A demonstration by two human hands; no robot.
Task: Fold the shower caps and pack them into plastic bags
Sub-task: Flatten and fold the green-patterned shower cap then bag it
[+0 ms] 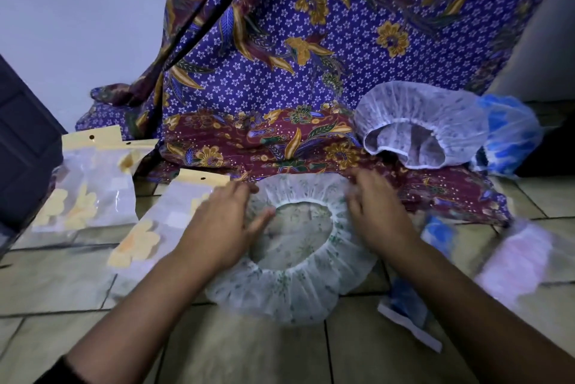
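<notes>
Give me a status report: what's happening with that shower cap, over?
Left hand and right hand flat on the rim. Shower cap spread on floor, unfolded. Plastic bags left, spare cap right.

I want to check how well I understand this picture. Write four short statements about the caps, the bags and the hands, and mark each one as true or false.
1. The left hand and the right hand both touch the green-printed cap on the tiled floor. True.
2. The green-printed cap is already folded in half. False: it lies spread out, with its round opening facing up.
3. The plastic bags with yellow tops lie to the right of the hands. False: they lie to the left.
4. A blue cap lies beside a second white cap, far to the right. True.
</notes>
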